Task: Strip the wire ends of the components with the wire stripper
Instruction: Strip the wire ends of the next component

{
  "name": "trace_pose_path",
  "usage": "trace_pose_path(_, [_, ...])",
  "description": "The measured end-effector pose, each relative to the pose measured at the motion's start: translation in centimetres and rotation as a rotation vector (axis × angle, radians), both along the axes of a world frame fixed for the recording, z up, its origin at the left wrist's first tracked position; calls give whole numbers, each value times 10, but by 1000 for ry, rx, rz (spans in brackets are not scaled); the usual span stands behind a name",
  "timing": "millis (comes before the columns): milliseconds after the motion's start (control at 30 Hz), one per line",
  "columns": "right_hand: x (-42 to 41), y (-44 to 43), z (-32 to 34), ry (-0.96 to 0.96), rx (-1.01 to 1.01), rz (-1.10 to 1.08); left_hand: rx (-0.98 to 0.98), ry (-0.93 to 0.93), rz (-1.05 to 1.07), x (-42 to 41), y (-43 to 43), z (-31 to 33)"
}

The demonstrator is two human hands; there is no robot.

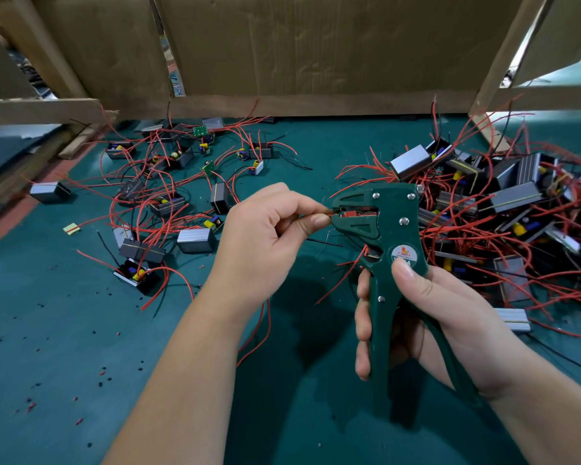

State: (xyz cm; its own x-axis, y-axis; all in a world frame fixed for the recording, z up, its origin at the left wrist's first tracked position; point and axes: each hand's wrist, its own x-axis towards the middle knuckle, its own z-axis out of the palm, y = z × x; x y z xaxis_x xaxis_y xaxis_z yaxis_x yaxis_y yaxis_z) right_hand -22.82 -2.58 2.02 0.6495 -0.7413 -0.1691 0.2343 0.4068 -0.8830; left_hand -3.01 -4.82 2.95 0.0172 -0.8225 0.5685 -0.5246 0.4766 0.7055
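Table (67, 347) left: scattered components (167, 204) w/ insulation bits (31, 405) around them, prob the stripped batch, ends too small to confirm. Centre: left hand (265, 229) pinches a red wire (327, 213) end set in the head of the wire stripper (383, 229), right hand (433, 310) wrapped round its handles. Right: big tangled pile (503, 209) looks still to do — most of the job left, and crossed leads may snag on pick-up.
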Motion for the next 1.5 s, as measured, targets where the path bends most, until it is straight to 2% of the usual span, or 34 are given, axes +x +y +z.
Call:
trace_pose_path(267, [2,1,-1,29,-28,-57,14,4,-2,-4,1,1])
trace_pose_path(367, [2,1,0,24,-15,-92,225,84,-104,-2,2,-2])
trace_pose_path(567, [7,5,-3,60,-43,-126,484,-76,-188,-3,-1,-5])
trace_pose_path(733, [7,-4,1,-101,91,-199,391,15,-130,-1,-2,-4])
trace_pose_path(867, [0,-10,6,-136,130,-267,352,202,-83,1,-3,-3])
trace_pose_path(1000, [0,-9,2,-94,136,-194,303,380,-21,0,-4,-1])
trace_pose_path(1133, [2,-4,-2,-88,122,-54,295,516,-48,-2,-2,4])
trace_pose_path(1300, [5,1,-1,-164,65,17,316,578,-104,-2,2,10])
trace_pose_path(1500, [5,0,1,-158,21,54,327,540,-136,-7,4,11])
